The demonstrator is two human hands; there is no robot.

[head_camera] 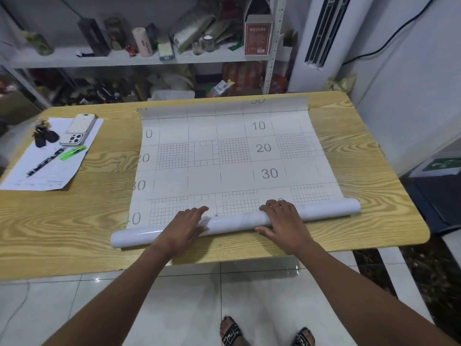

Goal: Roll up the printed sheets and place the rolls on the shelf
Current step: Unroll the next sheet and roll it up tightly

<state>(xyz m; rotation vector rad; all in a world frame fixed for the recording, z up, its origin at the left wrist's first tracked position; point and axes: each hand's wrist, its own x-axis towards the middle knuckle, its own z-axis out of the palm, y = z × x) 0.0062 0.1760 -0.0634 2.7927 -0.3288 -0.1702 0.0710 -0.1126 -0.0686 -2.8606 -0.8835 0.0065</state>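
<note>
So the big white printed sheet (224, 158) with grey grids and numbers lies across the middle of the wood-grain bench (74, 221). Its near end is wound into a glossy white roll (326, 208) that runs slantwise through the lower middle of the frame, just inside the bench's near edge. Both hands sit on top of that roll. The left hand (185, 222) lies flat with straight fingers reaching over it onto the flat part of the sheet, and the right hand (284, 219) is spread wide over it, fingers draped across the top and thumb on the near side. Neither one is closed round it, they just press down. The far edge of the sheet curls up a bit near the back of the bench. At the left of the frame there's a loose white paper form (50, 176) carrying a few bits: two phones (82, 122), a small green lighter-looking thing (73, 152), a dark pen (45, 162) and a black keyring bundle (45, 136). The cluttered white metal shelf (124, 59) fills the upper left behind the bench, well apart from the roll.
</note>
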